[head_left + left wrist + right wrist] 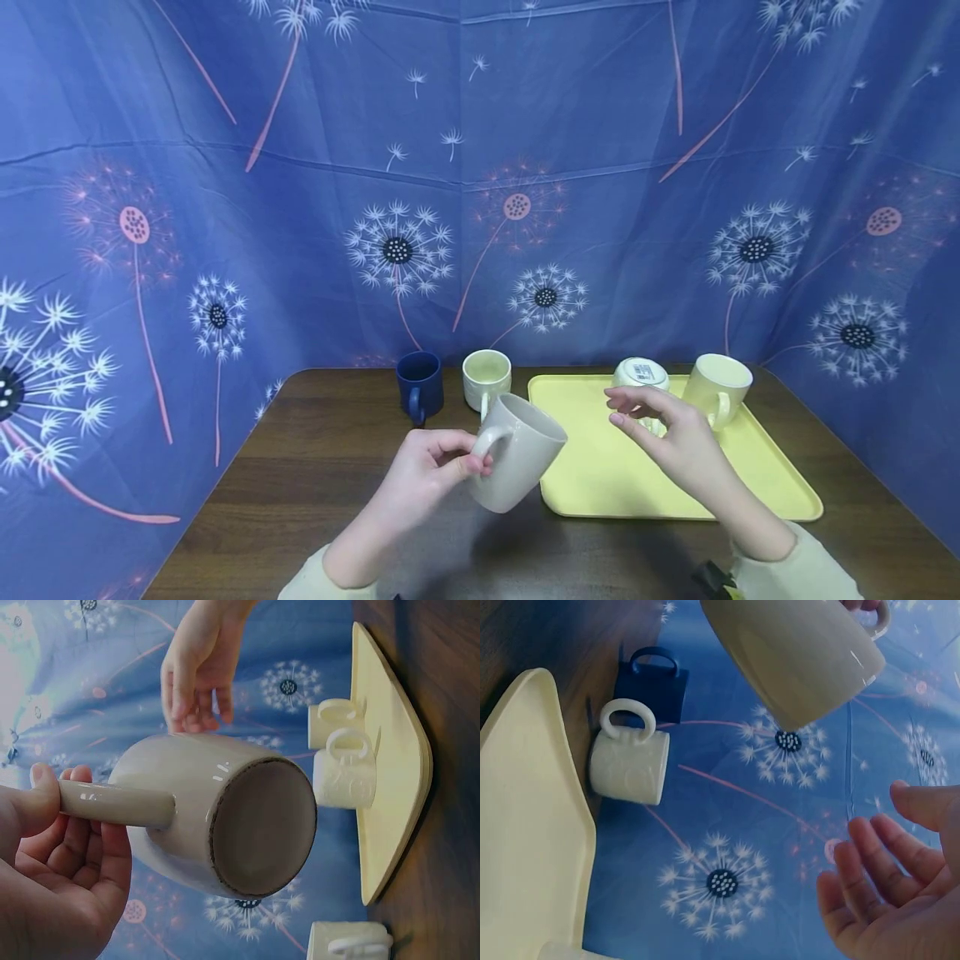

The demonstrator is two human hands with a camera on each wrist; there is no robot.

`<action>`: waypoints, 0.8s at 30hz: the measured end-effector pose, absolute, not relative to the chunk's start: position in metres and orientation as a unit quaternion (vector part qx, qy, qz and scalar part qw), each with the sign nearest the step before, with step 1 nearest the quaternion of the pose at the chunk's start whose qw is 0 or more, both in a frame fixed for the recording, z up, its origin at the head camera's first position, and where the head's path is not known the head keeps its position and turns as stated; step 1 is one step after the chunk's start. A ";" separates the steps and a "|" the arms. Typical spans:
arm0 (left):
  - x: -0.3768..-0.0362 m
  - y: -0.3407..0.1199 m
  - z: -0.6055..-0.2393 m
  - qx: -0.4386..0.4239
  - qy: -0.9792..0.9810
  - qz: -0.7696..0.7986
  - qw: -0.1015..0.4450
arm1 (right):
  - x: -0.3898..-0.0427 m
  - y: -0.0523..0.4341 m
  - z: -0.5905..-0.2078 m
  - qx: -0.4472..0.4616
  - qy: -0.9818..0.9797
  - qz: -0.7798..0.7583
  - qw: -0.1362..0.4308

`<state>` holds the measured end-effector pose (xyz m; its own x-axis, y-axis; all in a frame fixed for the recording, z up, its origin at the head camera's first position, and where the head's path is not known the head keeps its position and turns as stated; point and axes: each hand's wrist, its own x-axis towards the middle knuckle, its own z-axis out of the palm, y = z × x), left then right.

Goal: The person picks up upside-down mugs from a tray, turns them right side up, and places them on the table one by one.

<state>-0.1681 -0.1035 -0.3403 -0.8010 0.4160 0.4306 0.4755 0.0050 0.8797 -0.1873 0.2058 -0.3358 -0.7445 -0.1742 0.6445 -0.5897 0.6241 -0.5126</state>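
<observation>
My left hand grips a pale beige mug by its handle, holding it in the air above the table. The mug leans with its mouth up and toward the right, and its unglazed base faces the left wrist camera. My right hand hovers over the yellow tray, fingers loosely bent and nothing between them. Beyond that hand, on the tray, a white mug stands upside down, partly hidden by the fingers. Right of it a cream mug stands upright.
A dark blue mug and a white mug with a raised pattern stand at the back of the brown wooden table, left of the tray. Behind the table hangs a blue cloth with dandelion prints.
</observation>
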 end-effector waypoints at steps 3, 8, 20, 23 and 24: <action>-0.169 -0.109 -0.341 -0.304 -0.704 -0.641 0.031 | -0.190 0.212 -0.337 0.194 -0.864 0.391 0.252; -0.172 -0.117 -0.341 -0.280 -0.710 -0.644 0.050 | -0.196 0.222 -0.340 0.173 -0.868 0.406 0.227; -0.180 -0.141 -0.339 -0.211 -0.744 -0.626 0.106 | -0.214 0.247 -0.363 0.123 -0.881 0.408 0.207; -0.181 -0.147 -0.340 -0.191 -0.746 -0.627 0.117 | -0.217 0.253 -0.367 0.107 -0.885 0.401 0.208; -0.182 -0.149 -0.341 -0.187 -0.746 -0.627 0.123 | -0.218 0.254 -0.369 0.101 -0.887 0.400 0.208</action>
<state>-0.1817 -0.1488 -0.3409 -0.9000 0.1248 0.4177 0.4329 0.1426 0.8901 -0.2181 0.2544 -0.3691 -0.8925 -0.0134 0.4508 -0.3466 0.6598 -0.6667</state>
